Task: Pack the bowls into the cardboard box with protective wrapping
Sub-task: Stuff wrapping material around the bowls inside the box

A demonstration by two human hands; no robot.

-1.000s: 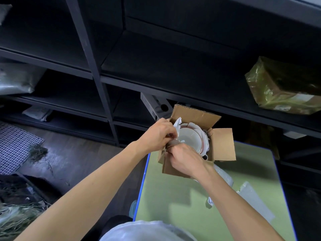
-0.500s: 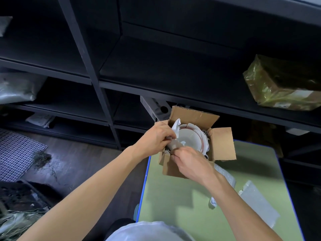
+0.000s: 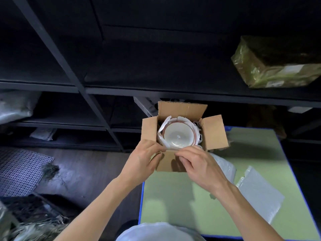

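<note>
An open cardboard box (image 3: 214, 131) stands on the far left corner of the green table (image 3: 182, 202). A white bowl (image 3: 178, 137) with a reddish rim sits inside it, ringed by white protective wrapping (image 3: 160, 136). My left hand (image 3: 144, 157) grips the box's near-left corner, thumb at the rim. My right hand (image 3: 196, 162) holds the near flap (image 3: 166, 162), its fingers curled over the flap's top edge. All flaps are folded outward.
Loose sheets of clear wrapping (image 3: 258, 190) lie on the table to the right of the box. Dark metal shelving (image 3: 97, 108) stands behind, with a plastic-wrapped parcel (image 3: 274, 65) on a shelf at upper right. A wire mesh panel (image 3: 19, 169) lies on the floor at left.
Both hands have come out of the box, where they tucked the wrapping beside the bowl, and now hold its near edge and flap. The view has shifted to look straighter down.
</note>
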